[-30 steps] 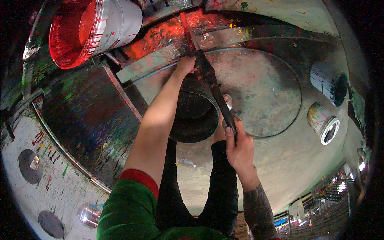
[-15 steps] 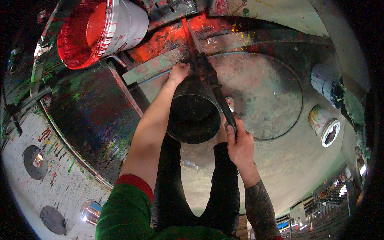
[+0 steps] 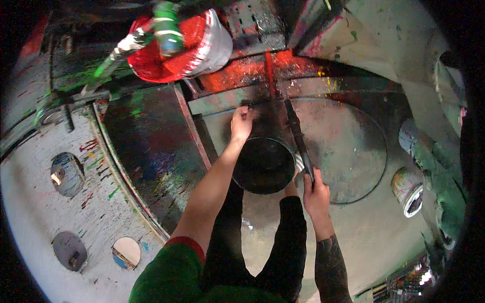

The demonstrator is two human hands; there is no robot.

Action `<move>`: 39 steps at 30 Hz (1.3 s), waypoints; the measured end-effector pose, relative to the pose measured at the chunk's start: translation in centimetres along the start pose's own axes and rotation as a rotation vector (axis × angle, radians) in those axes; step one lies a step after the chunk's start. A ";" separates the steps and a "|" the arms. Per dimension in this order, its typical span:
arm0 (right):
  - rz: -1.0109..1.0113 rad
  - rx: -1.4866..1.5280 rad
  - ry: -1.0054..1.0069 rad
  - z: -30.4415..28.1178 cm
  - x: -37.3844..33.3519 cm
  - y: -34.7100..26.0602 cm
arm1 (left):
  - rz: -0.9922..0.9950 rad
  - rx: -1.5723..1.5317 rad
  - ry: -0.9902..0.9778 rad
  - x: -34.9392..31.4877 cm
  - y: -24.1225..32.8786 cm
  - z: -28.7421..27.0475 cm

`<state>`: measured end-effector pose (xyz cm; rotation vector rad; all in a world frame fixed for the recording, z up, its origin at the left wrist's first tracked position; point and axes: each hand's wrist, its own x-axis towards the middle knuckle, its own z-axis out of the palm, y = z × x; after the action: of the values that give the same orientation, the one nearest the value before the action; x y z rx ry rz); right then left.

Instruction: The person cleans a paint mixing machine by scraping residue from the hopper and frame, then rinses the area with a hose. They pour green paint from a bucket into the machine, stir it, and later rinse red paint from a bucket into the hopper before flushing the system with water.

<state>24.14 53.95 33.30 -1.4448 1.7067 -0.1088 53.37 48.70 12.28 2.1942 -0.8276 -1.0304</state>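
Note:
A black bucket (image 3: 263,169), its round mouth toward me, stands tilted above my knees. My left hand (image 3: 242,121) is closed at the far left side of the bucket, fingers curled against it. My right hand (image 3: 317,194) is wrapped round the near end of a long black bar (image 3: 299,136), which slants away along the bucket's right side. What the bar belongs to at its far end cannot be made out. Beyond it, a narrow red-coated strip (image 3: 270,76) runs to a red-smeared ledge (image 3: 237,73).
A white pail (image 3: 217,40) coated inside with red lies tipped at the upper left, with a blurred green-and-white cylinder (image 3: 168,30) before it. A large round plate (image 3: 348,151) is at the right, near a paint-stained can (image 3: 407,191). A paint-spattered panel with round holes (image 3: 101,212) stands left.
The whole view has shifted, so the bucket and both hands sit lower and further right. The black bar lies a little further from the bucket. The green-and-white cylinder has come into view.

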 end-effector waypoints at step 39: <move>0.134 -0.074 -0.121 -3.9 -0.9 -7.2 | 0.436 -0.008 -0.171 -6.4 14.1 -1.4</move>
<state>27.01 50.65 40.28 -1.3573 1.7178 0.1139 47.14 44.61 25.95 1.8181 -1.3053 -0.9999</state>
